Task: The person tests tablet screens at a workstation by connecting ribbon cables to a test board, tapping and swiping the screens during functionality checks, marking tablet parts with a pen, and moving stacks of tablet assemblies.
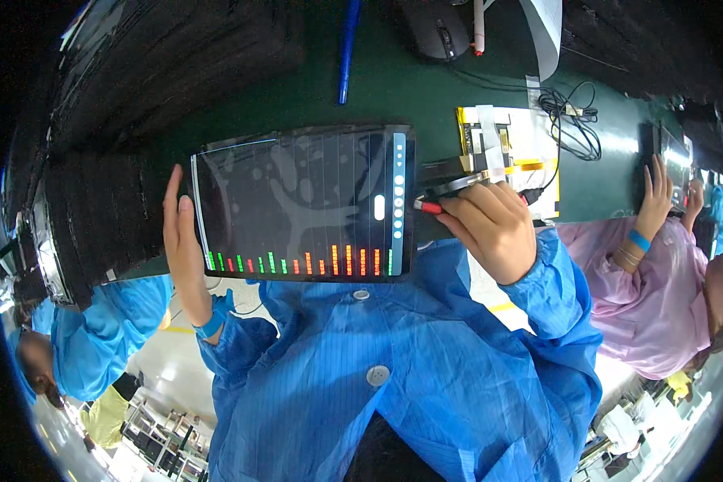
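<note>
A dark tablet-like screen [297, 193] lies in front of me, its display lit with short green, red and orange bars along the near edge and a light-blue strip of icons on the right. My left hand [186, 249] rests at the screen's left edge, its fingers stretched out along the side. Just off the right edge, my right hand [494, 225] pinches a small red-ended piece [428, 206] whose tip points toward the screen. Most of that piece is hidden by the fingers. A slim metallic strip [458, 184] lies above these fingers.
Behind my right hand is a taped board with a yellow-orange ribbon [526, 165]. A coiled black cable [570, 120] lies beyond it. At the far side are a blue stick [348, 52] and a black mouse [442, 36]. A co-worker in pink [635, 289] sits right, another person in blue left.
</note>
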